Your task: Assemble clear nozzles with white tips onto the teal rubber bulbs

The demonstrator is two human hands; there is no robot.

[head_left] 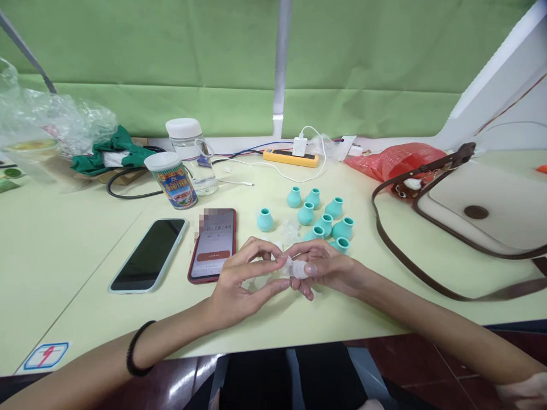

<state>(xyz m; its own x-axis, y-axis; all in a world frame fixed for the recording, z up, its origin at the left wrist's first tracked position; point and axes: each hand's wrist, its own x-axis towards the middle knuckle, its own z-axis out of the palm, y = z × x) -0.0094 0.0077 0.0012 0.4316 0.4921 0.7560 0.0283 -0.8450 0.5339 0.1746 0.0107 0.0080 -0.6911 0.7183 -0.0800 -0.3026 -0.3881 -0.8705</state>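
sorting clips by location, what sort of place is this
Probably a tabletop workstation for small handwork: turquoise bulb-shaped pieces stand grouped on the pale yellow table, the left hand and right hand hold a translucent white piece, and a yellow power strip lies behind.

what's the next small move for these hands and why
Probably firm up the left hand's pinch on the small translucent piece: the right hand holds it, thumb against its side, while the left fingers are at its other end, and whether they grip it fully is hard to tell.
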